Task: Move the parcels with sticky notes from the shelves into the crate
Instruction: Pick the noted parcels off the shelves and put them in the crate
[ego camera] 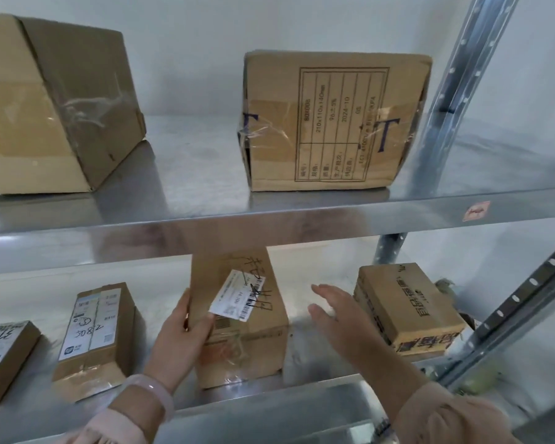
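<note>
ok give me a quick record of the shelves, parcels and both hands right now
upper shelf: two cardboard boxes, large left box, printed right box
lower shelf: four parcels in view
left hand: grips tall middle parcel by its left edge
right hand: open, beside that parcel, holding nothing
pink tag: on upper shelf's front edge
crate: not in view
</note>
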`<state>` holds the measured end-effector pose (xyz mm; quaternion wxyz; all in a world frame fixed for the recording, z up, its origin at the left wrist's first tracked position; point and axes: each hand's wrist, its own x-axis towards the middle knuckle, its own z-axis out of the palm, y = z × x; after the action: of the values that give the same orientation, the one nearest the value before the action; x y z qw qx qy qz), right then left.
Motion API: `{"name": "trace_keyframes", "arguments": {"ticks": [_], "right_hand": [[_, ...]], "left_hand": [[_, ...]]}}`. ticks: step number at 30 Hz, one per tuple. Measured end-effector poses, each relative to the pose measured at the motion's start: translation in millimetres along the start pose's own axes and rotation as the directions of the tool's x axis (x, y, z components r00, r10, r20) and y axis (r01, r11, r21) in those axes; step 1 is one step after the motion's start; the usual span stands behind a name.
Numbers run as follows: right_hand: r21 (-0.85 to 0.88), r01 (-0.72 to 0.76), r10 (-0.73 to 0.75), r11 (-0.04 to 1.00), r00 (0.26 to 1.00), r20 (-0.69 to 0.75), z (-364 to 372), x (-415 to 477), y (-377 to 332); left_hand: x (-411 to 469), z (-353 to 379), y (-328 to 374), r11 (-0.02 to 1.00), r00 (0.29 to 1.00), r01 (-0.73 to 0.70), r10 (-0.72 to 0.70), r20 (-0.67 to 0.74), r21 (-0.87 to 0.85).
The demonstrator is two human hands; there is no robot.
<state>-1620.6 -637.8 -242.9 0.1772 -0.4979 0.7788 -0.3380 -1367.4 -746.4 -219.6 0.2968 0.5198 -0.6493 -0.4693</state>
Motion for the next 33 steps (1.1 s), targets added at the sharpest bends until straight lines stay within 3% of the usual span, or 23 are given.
{"name": "trace_keyframes", "arguments": {"ticks": [2, 5, 6, 8, 10, 13, 15, 17, 20, 22, 25, 27, 30, 33], "right_hand": [[-0.044, -0.084, 0.077, 0.996, 0.988, -0.136, -23, 7, 21], [-0.329, -0.169, 0.081, 0.929, 0.961, -0.266, -61, 18, 59], [-0.361, -0.259, 0.159, 0.896, 0.945, -0.285, -72, 18, 74], [-0.302, -0.45, 0.341, 0.84, 0.872, -0.35, -88, 11, 106], [-0.242, -0.548, 0.438, 0.801, 0.811, -0.388, -95, 2, 128], [-0.06, -0.591, 0.539, 0.805, 0.77, -0.342, -95, -9, 138], [0.026, -0.562, 0.528, 0.827, 0.759, -0.382, -91, -16, 134], [0.045, -0.557, 0.527, 0.829, 0.754, -0.393, -82, -24, 129], [0.107, -0.565, 0.567, 0.818, 0.762, -0.313, -64, -36, 120], [0.121, -0.562, 0.571, 0.818, 0.77, -0.285, -56, -44, 115], [0.141, -0.499, 0.519, 0.855, 0.829, -0.209, -52, -53, 113], [0.308, -0.413, 0.48, 0.857, 0.858, -0.184, -56, -58, 110], [0.516, -0.315, 0.502, 0.796, 0.821, -0.273, -72, -65, 103], [0.548, -0.255, 0.504, 0.796, 0.78, -0.369, -89, -69, 103]], "left_hand": [[1, 2, 7, 0.99, 0.997, -0.039, 0.047, -0.055, 0.137], [0, 6, 29, 0.907, 0.964, -0.196, 0.248, -0.095, 0.373], [-1, 9, 40, 0.866, 0.941, -0.268, 0.33, -0.079, 0.422], [-8, 21, 63, 0.784, 0.878, -0.428, 0.478, 0.003, 0.45], [-16, 44, 81, 0.721, 0.821, -0.542, 0.563, 0.09, 0.431], [-25, 91, 89, 0.686, 0.752, -0.659, 0.605, 0.26, 0.309], [-24, 126, 81, 0.702, 0.73, -0.67, 0.565, 0.386, 0.241], [-22, 156, 68, 0.778, 0.748, -0.6, 0.463, 0.475, 0.187], [-18, 189, 53, 0.931, 0.814, -0.347, 0.241, 0.528, 0.11], [-14, 206, 44, 0.979, 0.826, -0.191, 0.12, 0.551, 0.073], [-11, 222, 32, 0.997, 0.817, -0.066, 0.037, 0.575, 0.028], [-12, 225, 28, 1.0, 0.831, 0.002, 0.011, 0.555, -0.022], [-12, 221, 29, 0.983, 0.829, 0.107, -0.006, 0.559, -0.148], [-14, 214, 36, 0.96, 0.808, 0.173, -0.009, 0.589, -0.222]]}}
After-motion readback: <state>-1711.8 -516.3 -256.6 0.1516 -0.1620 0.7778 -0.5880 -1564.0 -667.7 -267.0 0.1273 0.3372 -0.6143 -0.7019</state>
